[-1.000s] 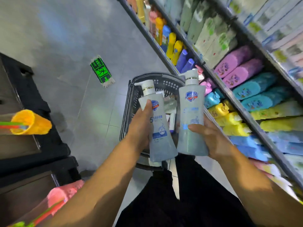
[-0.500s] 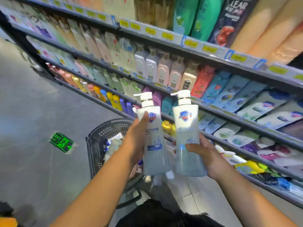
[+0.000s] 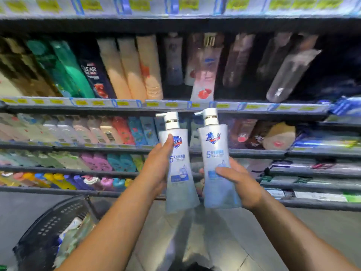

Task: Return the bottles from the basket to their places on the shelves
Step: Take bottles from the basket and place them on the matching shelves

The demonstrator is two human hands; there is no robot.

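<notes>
Left grip [image 3: 156, 169] is curling round one Safeguard pump bottle [image 3: 180, 173], right grip [image 3: 241, 185] round its twin [image 3: 215, 153], both aloft before the shelves [image 3: 97, 103]; I am judging them heavy, slick plastic, best held mid-body.

The right pump bottle [image 3: 214, 153] carries a shield logo reading "Safeguard" and a large blue "5". The left pump bottle [image 3: 178, 163] shows the same "5". A dark bottle [image 3: 95, 79] reads "CLEAR".

Frosted plastic, dark matt shelves [image 3: 78, 170].
The left bottle [image 3: 180, 192] and right bottle [image 3: 214, 145] look translucent, satin plastic with glossy white pumps; the basket [image 3: 52, 227] is dark perforated plastic.
</notes>
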